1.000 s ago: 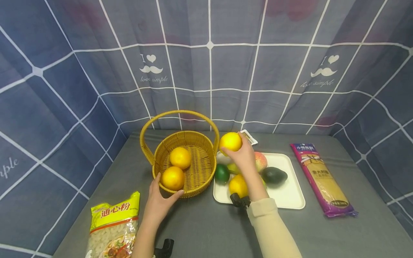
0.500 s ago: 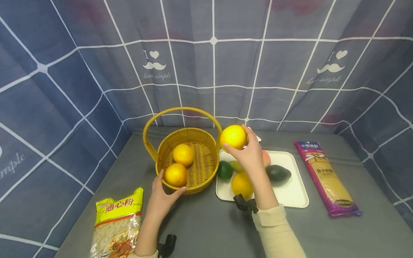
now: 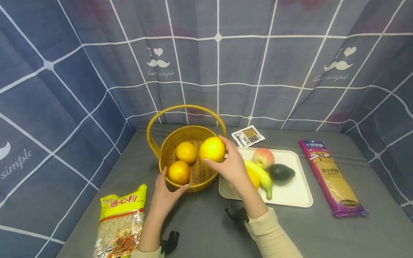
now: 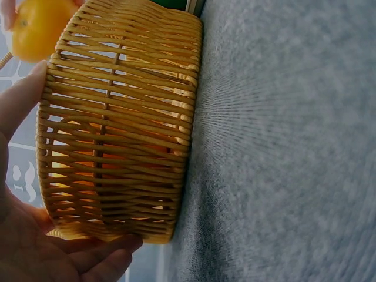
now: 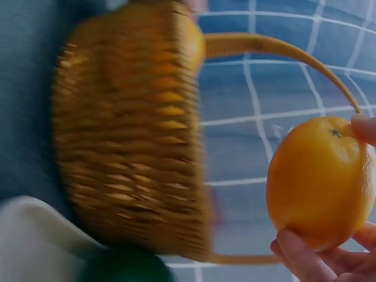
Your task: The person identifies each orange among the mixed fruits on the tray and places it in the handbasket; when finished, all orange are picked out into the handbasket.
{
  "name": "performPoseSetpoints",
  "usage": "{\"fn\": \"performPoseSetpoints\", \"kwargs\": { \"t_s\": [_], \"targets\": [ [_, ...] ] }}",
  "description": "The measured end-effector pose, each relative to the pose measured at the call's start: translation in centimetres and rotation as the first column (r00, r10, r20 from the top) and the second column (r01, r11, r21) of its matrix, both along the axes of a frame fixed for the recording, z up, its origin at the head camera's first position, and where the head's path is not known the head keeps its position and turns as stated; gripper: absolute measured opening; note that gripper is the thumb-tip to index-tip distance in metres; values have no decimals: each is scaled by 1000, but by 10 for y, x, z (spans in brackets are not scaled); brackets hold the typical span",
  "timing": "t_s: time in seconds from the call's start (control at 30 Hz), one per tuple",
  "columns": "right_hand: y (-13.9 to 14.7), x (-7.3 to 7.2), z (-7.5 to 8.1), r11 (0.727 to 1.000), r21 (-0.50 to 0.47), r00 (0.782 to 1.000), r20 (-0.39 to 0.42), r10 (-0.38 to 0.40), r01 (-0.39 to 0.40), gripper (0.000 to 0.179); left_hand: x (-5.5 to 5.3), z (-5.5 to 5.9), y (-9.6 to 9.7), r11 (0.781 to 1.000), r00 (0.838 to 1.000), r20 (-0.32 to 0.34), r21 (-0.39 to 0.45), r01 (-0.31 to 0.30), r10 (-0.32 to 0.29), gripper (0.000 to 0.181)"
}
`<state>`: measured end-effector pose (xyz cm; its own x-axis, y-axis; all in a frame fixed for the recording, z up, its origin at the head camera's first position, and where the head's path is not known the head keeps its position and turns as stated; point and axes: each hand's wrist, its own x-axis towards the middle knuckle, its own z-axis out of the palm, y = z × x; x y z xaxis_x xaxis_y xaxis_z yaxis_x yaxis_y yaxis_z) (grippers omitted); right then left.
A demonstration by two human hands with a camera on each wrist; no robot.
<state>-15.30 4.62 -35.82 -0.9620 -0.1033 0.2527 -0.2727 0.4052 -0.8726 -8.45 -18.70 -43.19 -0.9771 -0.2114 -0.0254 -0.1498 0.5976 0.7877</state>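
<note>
In the head view my left hand [image 3: 166, 199] grips the near left side of a round woven basket [image 3: 198, 187] with a tall arched handle. The left wrist view puts its thumb at the rim and its curled fingers against the wicker side. Two oranges [image 3: 186, 153] lie inside the basket. My right hand [image 3: 233, 166] holds a third orange [image 3: 213, 149] over the basket's right side, between thumb and fingers. Up close in the right wrist view, that orange [image 5: 317, 182] shows its stem end, and it stands apart from the blurred basket wall [image 5: 129, 147].
Right of the basket, a white tray [image 3: 297, 193] bears a banana [image 3: 265, 179], a peach [image 3: 263, 158], an avocado [image 3: 281, 173] and a partly hidden orange fruit. Behind it lies a small flat packet [image 3: 247, 136]. A pasta bag [image 3: 120, 224] lies front left, a spaghetti pack [image 3: 332, 179] far right.
My right hand has carried the orange leftward from above the tray to over the basket. The left hand stays on the basket. The small packet and the banana now show more fully.
</note>
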Motion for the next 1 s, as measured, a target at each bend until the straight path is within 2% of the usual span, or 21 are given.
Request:
{"fn": "performPoseSetpoints", "kwargs": {
  "t_s": [0.17,0.33,0.57,1.0],
  "targets": [
    [-14,1,-19,995,95,999,7,34,-34,87,-1,0,1,1000,1000,2,-1,-1,1,114],
    [-24,1,-32,982,182,998,36,42,-48,87,-2,0,1,1000,1000,4,4,2,-2,113],
    [-32,2,-37,969,237,997,54,63,-74,87,-1,1,1,1000,1000,5,4,-4,4,114],
    [-39,3,-43,938,329,994,4,111,-106,87,-1,1,1,1000,1000,3,-1,0,0,113]
  ]
}}
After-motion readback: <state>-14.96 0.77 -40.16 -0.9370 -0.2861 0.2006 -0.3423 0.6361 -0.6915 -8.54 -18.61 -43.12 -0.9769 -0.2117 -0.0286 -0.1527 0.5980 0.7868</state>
